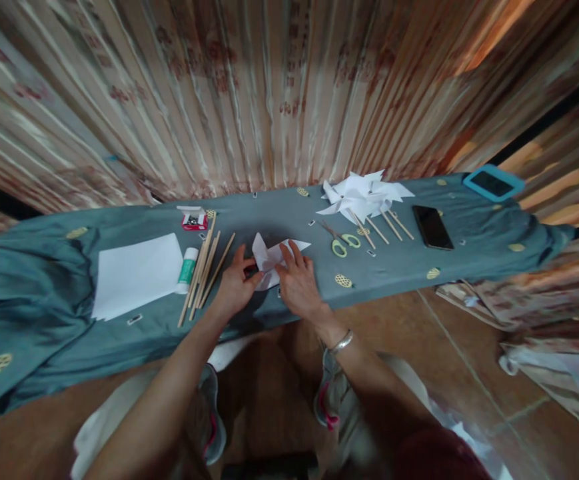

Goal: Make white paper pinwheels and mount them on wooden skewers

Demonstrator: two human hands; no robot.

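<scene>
A white paper pinwheel (269, 259) with folded-up blades lies on the cloth-covered table in front of me. My left hand (239, 283) grips its lower left edge with bent fingers and thumb. Over its right part, my right hand (296, 280) has its fingers curled onto the paper, holding it; a silver bangle is on that wrist. My hands cover part of the pinwheel, and its centre is partly hidden. Left of my left hand lie several thin wooden sticks (200, 273). Scissors (342, 243) with green handles lie to the right of the pinwheel.
At left are white paper sheets (136, 277), a glue stick (187, 270) and a small open red box (192, 218) of metal pieces. Several pinwheels on sticks (364, 195) lie back right, near a black phone (432, 227) and a blue-framed device (494, 183). A curtain (269, 93) hangs behind.
</scene>
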